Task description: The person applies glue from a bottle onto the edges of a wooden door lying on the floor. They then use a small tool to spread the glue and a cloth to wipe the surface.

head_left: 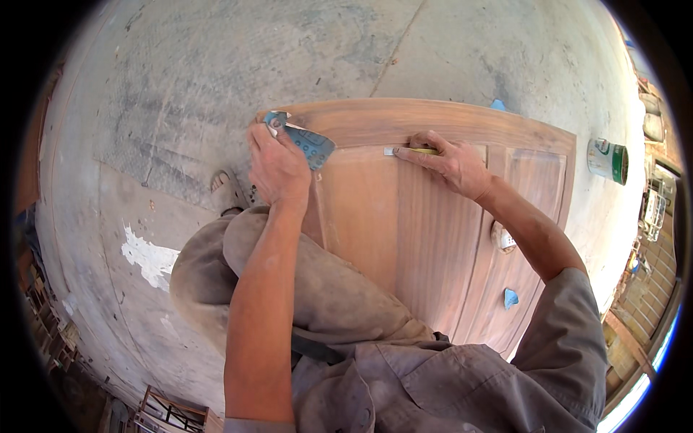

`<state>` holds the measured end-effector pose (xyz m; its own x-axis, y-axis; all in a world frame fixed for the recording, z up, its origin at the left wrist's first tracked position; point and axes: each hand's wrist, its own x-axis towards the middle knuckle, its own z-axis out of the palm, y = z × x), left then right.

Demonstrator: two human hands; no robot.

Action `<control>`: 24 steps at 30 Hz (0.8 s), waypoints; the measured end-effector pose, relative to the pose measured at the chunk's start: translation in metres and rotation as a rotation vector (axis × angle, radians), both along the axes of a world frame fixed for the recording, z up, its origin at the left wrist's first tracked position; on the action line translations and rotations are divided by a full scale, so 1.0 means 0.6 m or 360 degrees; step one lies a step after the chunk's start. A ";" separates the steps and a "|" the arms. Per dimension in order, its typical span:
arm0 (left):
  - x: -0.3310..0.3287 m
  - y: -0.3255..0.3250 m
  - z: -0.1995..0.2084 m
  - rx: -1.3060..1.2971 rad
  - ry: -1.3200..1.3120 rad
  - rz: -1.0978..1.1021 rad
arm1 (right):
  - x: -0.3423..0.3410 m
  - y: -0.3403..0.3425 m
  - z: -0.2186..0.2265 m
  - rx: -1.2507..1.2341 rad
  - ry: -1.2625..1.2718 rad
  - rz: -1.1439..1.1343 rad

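Note:
A reddish-brown panelled wooden door [433,231] lies in front of me, its far edge gently arched. My left hand [278,162], closed, holds a curved blue piece with a printed pattern [312,146] over the door's far left corner. Whether it is sandpaper or a stiffer scrap, I cannot tell. My right hand [451,164] is closed around a small flat-bladed tool [427,151] with a yellow handle and a short metal tip. That tip points left, at the groove between the arched rail and the panel. Most of the handle is hidden by my fingers.
A small labelled jar [504,237] and a blue scrap [510,298] lie on the door near my right arm. Another blue scrap [498,105] shows at its far edge. A green and white bucket [608,160] stands right. White splatter [146,256] marks the concrete floor [238,58].

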<state>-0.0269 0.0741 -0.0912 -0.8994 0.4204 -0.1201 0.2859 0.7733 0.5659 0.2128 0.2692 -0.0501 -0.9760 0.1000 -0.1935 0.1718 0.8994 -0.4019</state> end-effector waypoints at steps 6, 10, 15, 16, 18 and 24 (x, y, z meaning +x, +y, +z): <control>0.005 0.012 0.008 -0.0125 0.0019 0.0025 | 0.025 0.001 -0.017 -0.0109 0.0109 -0.0089; 0.001 0.004 0.001 0.0021 0.0035 -0.0016 | 0.055 -0.072 0.008 -0.0106 0.0170 -0.0497; 0.014 0.007 0.011 -0.0004 -0.0028 -0.0043 | 0.228 -0.223 0.019 -0.0241 0.0155 -0.1575; 0.016 0.009 0.011 -0.0001 -0.0032 -0.0070 | 0.273 -0.254 0.018 -0.0143 0.0182 -0.1639; 0.009 0.008 -0.006 0.0087 -0.0009 -0.0117 | 0.333 -0.289 0.004 0.0024 0.0238 -0.1727; -0.040 -0.052 -0.022 0.0404 0.0029 0.0002 | 0.362 -0.323 0.022 0.0308 0.0381 -0.1771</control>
